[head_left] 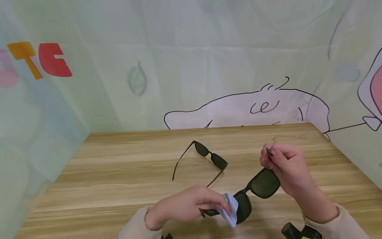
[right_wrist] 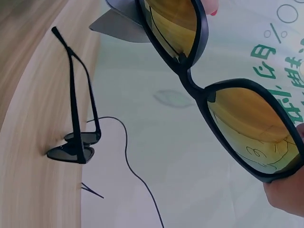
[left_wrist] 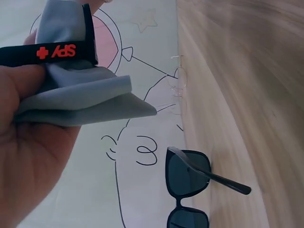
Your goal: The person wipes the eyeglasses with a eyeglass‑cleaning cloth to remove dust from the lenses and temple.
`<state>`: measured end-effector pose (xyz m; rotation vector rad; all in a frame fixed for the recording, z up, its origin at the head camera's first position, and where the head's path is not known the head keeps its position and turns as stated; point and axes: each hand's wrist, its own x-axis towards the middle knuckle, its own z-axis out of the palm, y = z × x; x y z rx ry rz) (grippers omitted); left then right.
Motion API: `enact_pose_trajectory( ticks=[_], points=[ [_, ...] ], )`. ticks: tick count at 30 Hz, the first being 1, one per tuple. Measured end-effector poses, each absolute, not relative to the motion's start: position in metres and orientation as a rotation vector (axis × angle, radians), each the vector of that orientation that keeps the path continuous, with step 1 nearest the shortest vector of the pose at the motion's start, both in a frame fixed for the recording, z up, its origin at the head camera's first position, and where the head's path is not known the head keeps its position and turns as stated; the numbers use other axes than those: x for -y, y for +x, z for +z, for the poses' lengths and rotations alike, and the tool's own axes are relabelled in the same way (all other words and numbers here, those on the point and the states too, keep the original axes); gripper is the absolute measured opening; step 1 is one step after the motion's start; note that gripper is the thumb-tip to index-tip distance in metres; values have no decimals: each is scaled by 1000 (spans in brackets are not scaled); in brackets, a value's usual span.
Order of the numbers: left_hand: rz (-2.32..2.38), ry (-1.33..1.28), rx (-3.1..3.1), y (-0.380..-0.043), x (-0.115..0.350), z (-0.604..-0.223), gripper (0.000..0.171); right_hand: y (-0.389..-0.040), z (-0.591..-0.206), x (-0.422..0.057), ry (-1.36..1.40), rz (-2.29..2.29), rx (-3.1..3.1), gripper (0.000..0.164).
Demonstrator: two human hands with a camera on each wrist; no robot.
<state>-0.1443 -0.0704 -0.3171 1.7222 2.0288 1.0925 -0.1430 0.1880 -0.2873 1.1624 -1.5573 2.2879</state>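
Both hands hold one pair of black-framed sunglasses (head_left: 265,184) above the table. A blue-grey cloth (head_left: 230,209) is pinched by my left hand (head_left: 191,201) around the lens nearer to it, covering that lens's outer part. The left wrist view shows the cloth folded on both sides of the black temple (left_wrist: 59,51), which bears red "SPY" lettering. My right hand (head_left: 287,164) grips the sunglasses at the other temple, beside the uncovered lens. From the right wrist, the lenses look amber. Beyond the hands, a second pair of black sunglasses (head_left: 219,162) lies on the table with its temples unfolded.
Thin wire-framed glasses (head_left: 287,137) lie near the back right of the wood-grain table (head_left: 125,156). A printed cloth backdrop (head_left: 191,66) rises behind the table and along its sides. A black device (head_left: 310,232) is at the right sleeve.
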Motion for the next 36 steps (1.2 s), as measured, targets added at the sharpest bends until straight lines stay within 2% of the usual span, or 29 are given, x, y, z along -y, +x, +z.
enact_pose_trajectory(
  ticks=[3,7,15,17,21,25,31,36],
  points=[
    [1107,1729,-2046,-146,70,-319,21,-141,-286,-189,1153,2223,1693,27],
    [1191,1518,-2169,-145,72,-323,32,-142,-287,-198,1181,2181,1791,25],
    [1612,732,-2505,-149,82,-319,23,-144,-301,-229,970,1957,1949,29],
    [1820,517,-2417,-152,84,-318,24,-146,-304,-236,1028,1796,2025,28],
    [2157,199,-2006,-156,90,-315,31,-153,-316,-246,1332,1504,2036,22],
    [2230,109,-1822,-157,93,-315,35,-158,-334,-250,1487,1313,2028,14],
    [2211,153,-1785,-155,93,-312,38,-159,-349,-249,1512,1102,2098,16],
    [2194,201,-1752,-152,91,-312,40,-159,-359,-245,1584,997,2157,9]
  ],
)
